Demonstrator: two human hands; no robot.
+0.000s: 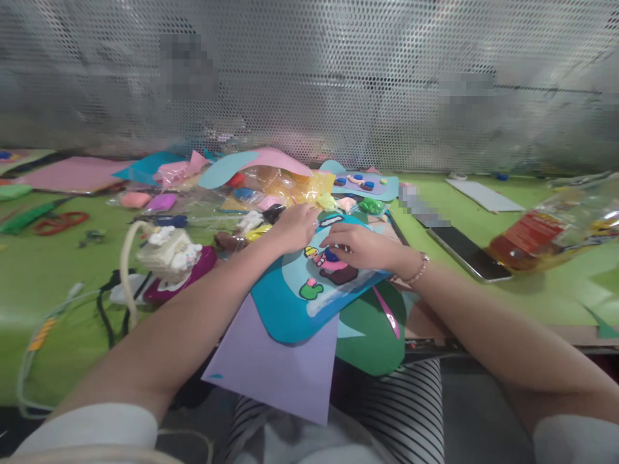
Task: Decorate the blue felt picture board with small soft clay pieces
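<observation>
I see the desk (53, 264) w/ blue card (275, 309) nr ctr; L hand (300, 229) at its 11 o'clock, R hand (355, 246) at 2, fingers bent over the clay-like figure (333, 264); can't tell if either's pinching. Risk: R pressing too hard cd smear it.

Sleeves (91, 430) white, ending above the forearms. Right wrist carries one thin, pinkish bracelet (424, 267). Legwear (411, 412) shows narrow dark and pale stripes.

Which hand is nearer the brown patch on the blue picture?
Right. The right hand is just beyond the brown patch; the left hand is farther off, by the upper left edge of the blue picture.
</observation>
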